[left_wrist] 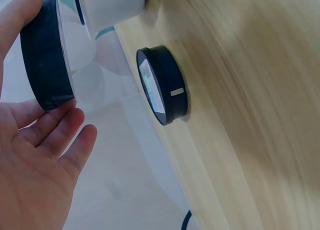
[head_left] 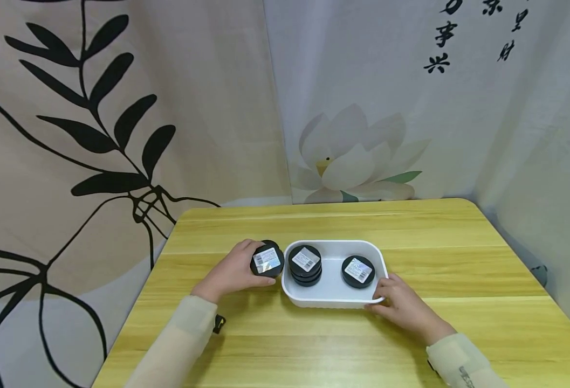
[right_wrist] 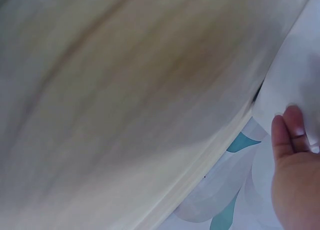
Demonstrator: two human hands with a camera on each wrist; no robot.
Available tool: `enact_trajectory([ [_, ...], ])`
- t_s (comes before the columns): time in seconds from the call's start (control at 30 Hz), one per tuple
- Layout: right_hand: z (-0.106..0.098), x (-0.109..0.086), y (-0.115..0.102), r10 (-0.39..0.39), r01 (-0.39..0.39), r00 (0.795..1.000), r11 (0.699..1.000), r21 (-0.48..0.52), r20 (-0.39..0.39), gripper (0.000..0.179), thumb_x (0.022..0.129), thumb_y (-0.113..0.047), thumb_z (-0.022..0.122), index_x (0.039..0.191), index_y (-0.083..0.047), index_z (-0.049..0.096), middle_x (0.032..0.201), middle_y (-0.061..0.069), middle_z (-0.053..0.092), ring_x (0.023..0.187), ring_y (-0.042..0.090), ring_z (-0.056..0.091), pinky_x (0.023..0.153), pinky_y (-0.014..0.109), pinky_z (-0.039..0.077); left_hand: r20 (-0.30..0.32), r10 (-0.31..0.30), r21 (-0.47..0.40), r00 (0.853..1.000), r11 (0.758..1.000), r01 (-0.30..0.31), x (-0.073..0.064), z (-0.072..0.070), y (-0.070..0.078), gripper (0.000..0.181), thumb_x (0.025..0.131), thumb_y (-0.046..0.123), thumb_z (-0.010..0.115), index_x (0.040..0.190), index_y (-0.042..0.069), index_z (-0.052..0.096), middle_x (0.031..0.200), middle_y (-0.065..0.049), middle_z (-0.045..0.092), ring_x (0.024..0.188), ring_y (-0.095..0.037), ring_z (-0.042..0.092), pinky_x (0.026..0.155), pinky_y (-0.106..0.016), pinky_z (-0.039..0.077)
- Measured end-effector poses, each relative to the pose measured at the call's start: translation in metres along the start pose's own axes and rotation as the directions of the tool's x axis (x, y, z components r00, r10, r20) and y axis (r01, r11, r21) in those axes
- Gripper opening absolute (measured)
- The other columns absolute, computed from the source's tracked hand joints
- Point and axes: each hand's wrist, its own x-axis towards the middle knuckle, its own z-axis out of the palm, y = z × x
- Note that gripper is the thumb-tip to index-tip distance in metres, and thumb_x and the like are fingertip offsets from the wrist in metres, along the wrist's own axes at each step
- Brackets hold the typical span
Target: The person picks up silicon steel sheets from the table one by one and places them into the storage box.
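Note:
My left hand (head_left: pixel 238 271) pinches a flat round black container (head_left: pixel 267 260) with a white printed label on its face, just beyond the left end of a white tray (head_left: pixel 314 303). In the left wrist view, thumb and fingertips hold this container by its edge. Another such black container (left_wrist: pixel 172 87) sits on the table there. Inside the tray, a stack of black containers (head_left: pixel 306 264) stands at the left and a labelled black container (head_left: pixel 358 271) lies at the right. My right hand (head_left: pixel 405 304) grips the tray's front right corner, fingers over the rim and thumb outside.
The tray rests on a yellow wood-grain table (head_left: pixel 285 345). Behind the table hangs a pale curtain (head_left: pixel 221 108) printed with black leaves and a lotus flower. The table's back edge runs close to the curtain.

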Motion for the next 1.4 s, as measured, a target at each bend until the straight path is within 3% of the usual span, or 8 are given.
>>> enact_trajectory([
  [0.73, 0.001, 0.0, 0.002, -0.005, 0.005, 1.0, 1.0, 0.003, 0.0, 0.013, 0.081, -0.029, 0.084, 0.077, -0.029, 0.072, 0.087, -0.019, 0.06, 0.097, 0.011, 0.051, 0.083, 0.033, 0.047, 0.018, 0.054, 0.012, 0.998, 0.998, -0.054, 0.013, 0.001, 0.026, 0.094, 0.069, 0.053, 0.089, 0.145, 0.013, 0.05, 0.142, -0.006, 0.052, 0.129, -0.024, 0.05, 0.108, -0.046, 0.045],
  [1.03, 0.002, 0.0, -0.001, -0.025, 0.025, 1.0, 1.0, 0.005, -0.009, 0.013, 0.082, -0.03, 0.084, 0.076, -0.027, 0.072, 0.085, -0.02, 0.058, 0.094, 0.009, 0.051, 0.081, 0.032, 0.047, 0.036, 0.035, 0.015, 0.999, 0.999, -0.036, 0.016, 0.004, 0.03, 0.097, 0.069, 0.058, 0.087, 0.147, 0.016, 0.048, 0.146, -0.004, 0.05, 0.13, -0.022, 0.049, 0.107, -0.046, 0.046],
  [1.4, -0.001, 0.0, -0.001, 0.018, -0.018, 1.0, 1.0, -0.009, 0.011, 0.013, 0.081, -0.031, 0.084, 0.076, -0.027, 0.072, 0.086, -0.018, 0.06, 0.093, 0.01, 0.05, 0.08, 0.031, 0.046, 0.034, 0.085, -0.008, 0.996, 0.996, -0.085, 0.021, 0.002, 0.037, 0.094, 0.069, 0.055, 0.088, 0.144, 0.014, 0.05, 0.143, -0.006, 0.052, 0.128, -0.023, 0.05, 0.106, -0.047, 0.047],
])
